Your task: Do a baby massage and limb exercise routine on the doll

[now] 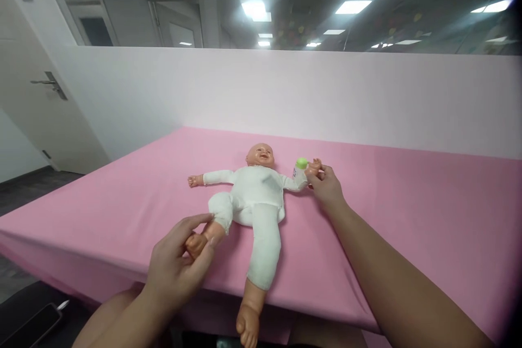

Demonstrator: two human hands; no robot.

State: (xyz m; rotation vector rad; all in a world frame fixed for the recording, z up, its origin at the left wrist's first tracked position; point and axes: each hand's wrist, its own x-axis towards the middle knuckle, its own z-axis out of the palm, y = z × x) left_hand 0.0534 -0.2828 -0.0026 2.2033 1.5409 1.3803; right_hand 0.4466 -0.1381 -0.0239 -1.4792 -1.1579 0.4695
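Note:
A baby doll (258, 187) with a white cloth body lies on its back, head toward the wall. My left hand (179, 255) is closed round the doll's bent leg near the ankle, on the left side of the view. On the right, my right hand (326, 185) pinches the doll's raised hand between thumb and fingers. Just behind that doll arm stands a small white bottle (299, 172) with a green cap, partly hidden by the arm. The doll's other leg stretches past the table's front edge.
A pink cloth covers the table (387, 217). Behind it rises a white wall (285, 87) with a dark reflective pane above. At the left is a door (41, 87) with a metal handle. A dark device (32, 326) lies at bottom left.

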